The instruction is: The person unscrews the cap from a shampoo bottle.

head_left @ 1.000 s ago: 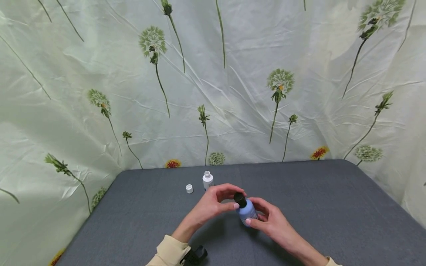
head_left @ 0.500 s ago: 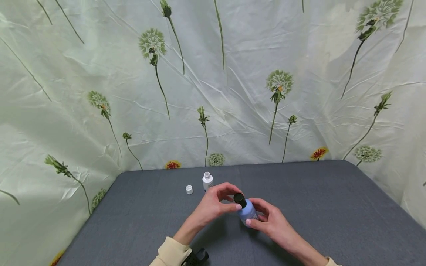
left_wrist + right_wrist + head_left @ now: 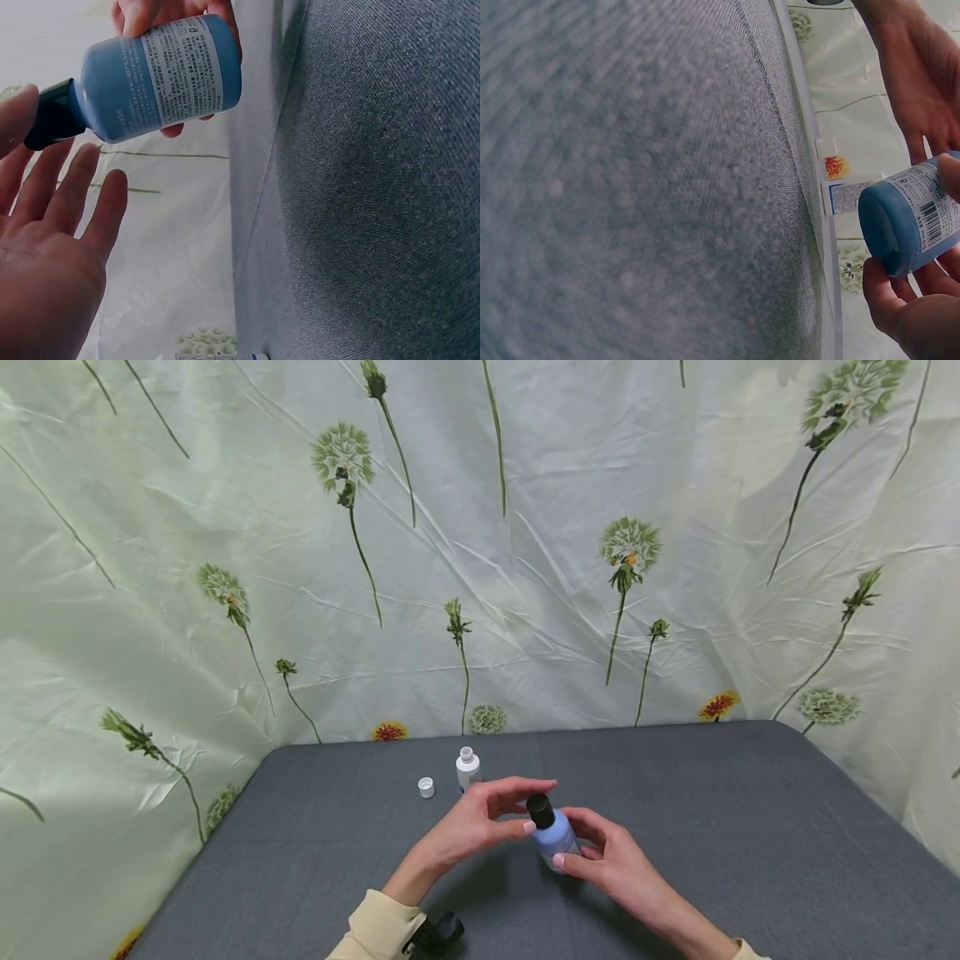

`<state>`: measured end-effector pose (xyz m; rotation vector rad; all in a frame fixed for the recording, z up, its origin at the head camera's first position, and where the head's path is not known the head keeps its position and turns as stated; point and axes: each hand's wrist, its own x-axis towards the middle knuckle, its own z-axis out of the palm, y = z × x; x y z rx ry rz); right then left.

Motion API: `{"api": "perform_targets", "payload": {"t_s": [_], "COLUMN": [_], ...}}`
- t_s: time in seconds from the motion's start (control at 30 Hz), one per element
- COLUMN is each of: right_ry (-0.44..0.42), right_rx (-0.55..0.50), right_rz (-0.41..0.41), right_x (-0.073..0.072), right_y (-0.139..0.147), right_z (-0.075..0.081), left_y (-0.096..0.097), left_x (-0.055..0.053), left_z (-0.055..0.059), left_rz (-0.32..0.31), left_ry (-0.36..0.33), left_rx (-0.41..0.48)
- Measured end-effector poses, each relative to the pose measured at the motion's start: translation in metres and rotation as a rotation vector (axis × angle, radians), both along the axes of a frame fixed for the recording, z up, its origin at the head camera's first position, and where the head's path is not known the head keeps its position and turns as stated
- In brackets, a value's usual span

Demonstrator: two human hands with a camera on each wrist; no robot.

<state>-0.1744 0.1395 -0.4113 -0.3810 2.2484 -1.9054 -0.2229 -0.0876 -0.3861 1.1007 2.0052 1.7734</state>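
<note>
Fingers (image 3: 109,210) of the left hand (image 3: 480,814) are nearly straight and released, spread around the black cap (image 3: 540,811) of a blue bottle (image 3: 555,839); the thumb lies against this cap or just beside it, I cannot tell which. The right hand (image 3: 611,858) grasps the bottle's body, with thumb on the near side and fingers curled behind.

From left to right on the grey table (image 3: 712,818): a small white cap (image 3: 426,787) lies in from the far left corner, then a white bottle (image 3: 468,766) stands uncapped near the far edge, left of its middle. Further right and nearer comes the blue bottle, cap leaning to the left, and its base seems raised from the table.

I judge this bottle as stiff smooth plastic, rather light unless full, not fragile, but a little slippery on the rounded shoulder. Better hold is low around the labelled body, while the narrow cap suits thumb and fingertips.
</note>
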Motion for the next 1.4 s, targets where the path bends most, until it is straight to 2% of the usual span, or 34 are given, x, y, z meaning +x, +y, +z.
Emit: {"api": "perform_targets", "payload": {"t_s": [0.17, 0.27, 0.47, 0.7, 0.87, 1.1, 1.2, 1.3, 1.4], "right_ry": [-0.011, 0.001, 0.034, 0.008, 0.008, 0.013, 0.011, 0.005, -0.003], "right_rx": [0.011, 0.008, -0.020, -0.031, -0.032, -0.013, -0.012, -0.018, -0.021], "right_rz": [-0.002, 0.005, 0.026, 0.031, 0.035, 0.024, 0.024, 0.026, 0.024], "right_x": [0.0000, 0.0002, 0.0007, 0.0004, 0.0009, 0.0014, 0.0018, 0.0017, 0.0011], "right_y": [0.0000, 0.0000, -0.0006, -0.0014, -0.0013, -0.0012, -0.0012, -0.0009, -0.0007], "right_z": [0.0001, -0.0006, -0.0023, -0.0018, -0.0019, -0.0010, -0.0009, -0.0007, -0.0003], "left_y": [0.0005, 0.0018, 0.0048, 0.0066, 0.0059, 0.0023, 0.0015, 0.0012, 0.0008], "left_x": [-0.0007, 0.0015, 0.0007, 0.0011, 0.0004, -0.0008, -0.0005, -0.0002, 0.0008], "left_z": [-0.0011, 0.0010, -0.0022, -0.0032, -0.0032, -0.0038, -0.0035, -0.0033, -0.0023], "left_rz": [-0.007, 0.054, 0.189, 0.237, 0.203, 0.045, -0.002, -0.015, 0.016], "left_ry": [-0.007, -0.021, 0.014, 0.016, 0.040, 0.043, 0.046, 0.053, 0.040], "left_rx": [0.006, -0.019, -0.053, -0.058, -0.063, -0.011, 0.018, 0.038, 0.030]}}
